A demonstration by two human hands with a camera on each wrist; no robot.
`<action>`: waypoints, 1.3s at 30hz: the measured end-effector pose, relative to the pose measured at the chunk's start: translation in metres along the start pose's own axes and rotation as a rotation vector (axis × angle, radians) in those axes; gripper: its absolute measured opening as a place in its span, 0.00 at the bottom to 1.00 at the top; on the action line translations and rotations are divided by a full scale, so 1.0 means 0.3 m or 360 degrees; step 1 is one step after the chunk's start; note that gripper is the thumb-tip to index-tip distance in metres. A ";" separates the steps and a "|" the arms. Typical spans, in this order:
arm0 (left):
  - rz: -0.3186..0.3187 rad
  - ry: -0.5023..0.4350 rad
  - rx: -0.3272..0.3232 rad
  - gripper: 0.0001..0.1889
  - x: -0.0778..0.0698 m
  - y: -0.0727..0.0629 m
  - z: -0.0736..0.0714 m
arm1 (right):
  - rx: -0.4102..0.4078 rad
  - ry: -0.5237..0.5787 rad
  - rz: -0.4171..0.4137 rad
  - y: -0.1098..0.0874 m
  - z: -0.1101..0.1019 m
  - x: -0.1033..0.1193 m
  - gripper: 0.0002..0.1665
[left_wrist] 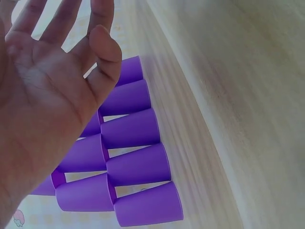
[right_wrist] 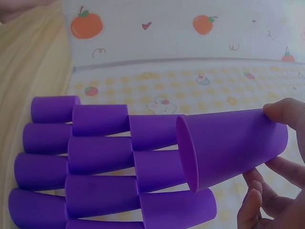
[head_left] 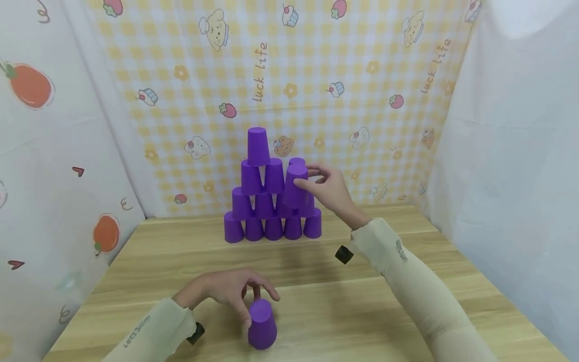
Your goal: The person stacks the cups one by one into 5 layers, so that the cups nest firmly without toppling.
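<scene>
My right hand [head_left: 332,190] pinches an upside-down purple cup [head_left: 296,190] between thumb and fingers, near its closed end. That cup is in front of the right side of a pyramid of upside-down purple cups [head_left: 273,229]. In the right wrist view, the held cup [right_wrist: 233,148] has its rim toward the stacked cups [right_wrist: 100,150]. A single cup [head_left: 258,147] tops the pyramid's left side. My left hand [head_left: 231,291] arches beside another upside-down cup [head_left: 262,327] near the front; its thumb is at the cup's side, contact unclear. In the left wrist view, the palm [left_wrist: 45,90] holds nothing visible.
Under the cups is a light wooden table [head_left: 312,296]. A yellow checked cloth [head_left: 316,120] with cartoon prints hangs behind the pyramid. Pale cloth walls stand at the left [head_left: 59,146] and right [head_left: 511,151]. Each wrist carries a small black piece [head_left: 344,254].
</scene>
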State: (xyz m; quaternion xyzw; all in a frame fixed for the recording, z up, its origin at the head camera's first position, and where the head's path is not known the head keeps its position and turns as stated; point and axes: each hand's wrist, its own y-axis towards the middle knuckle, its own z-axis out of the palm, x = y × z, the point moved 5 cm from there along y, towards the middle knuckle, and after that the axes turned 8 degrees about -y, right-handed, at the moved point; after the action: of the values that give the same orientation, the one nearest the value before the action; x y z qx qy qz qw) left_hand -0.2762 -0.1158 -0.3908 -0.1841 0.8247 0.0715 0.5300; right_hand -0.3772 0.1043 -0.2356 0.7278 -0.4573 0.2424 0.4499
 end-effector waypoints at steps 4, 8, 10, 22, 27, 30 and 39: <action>-0.0023 0.0049 -0.0043 0.26 -0.002 0.000 0.001 | 0.0005 -0.0008 0.0018 0.023 -0.008 0.003 0.26; -0.0068 0.0114 -0.0104 0.24 -0.005 -0.003 -0.003 | 0.0021 -0.0012 0.0017 0.044 -0.013 0.009 0.27; -0.0098 0.0118 -0.0147 0.24 -0.006 -0.006 -0.005 | 0.0022 -0.0008 0.0009 0.054 -0.014 0.013 0.27; -0.0213 0.0279 -0.0482 0.24 -0.001 0.000 -0.033 | -0.0143 -0.0003 -0.0064 0.116 -0.048 0.070 0.28; -0.0257 0.0410 -0.0613 0.23 -0.002 0.012 -0.045 | -0.0181 0.0001 -0.0115 0.146 -0.060 0.095 0.26; -0.0321 0.0500 -0.0731 0.23 -0.002 0.018 -0.057 | -0.0178 0.0001 -0.0119 0.166 -0.060 0.099 0.27; -0.0493 0.0582 -0.0969 0.24 0.002 0.042 -0.063 | -0.0175 -0.0032 -0.0097 0.214 -0.046 0.101 0.27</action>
State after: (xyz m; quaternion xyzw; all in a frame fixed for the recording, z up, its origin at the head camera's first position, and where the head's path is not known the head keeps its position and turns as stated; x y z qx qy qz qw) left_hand -0.2972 -0.1103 -0.3844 -0.4650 0.8091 0.1981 0.2997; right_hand -0.4191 0.0915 -0.1780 0.7181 -0.4520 0.1957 0.4918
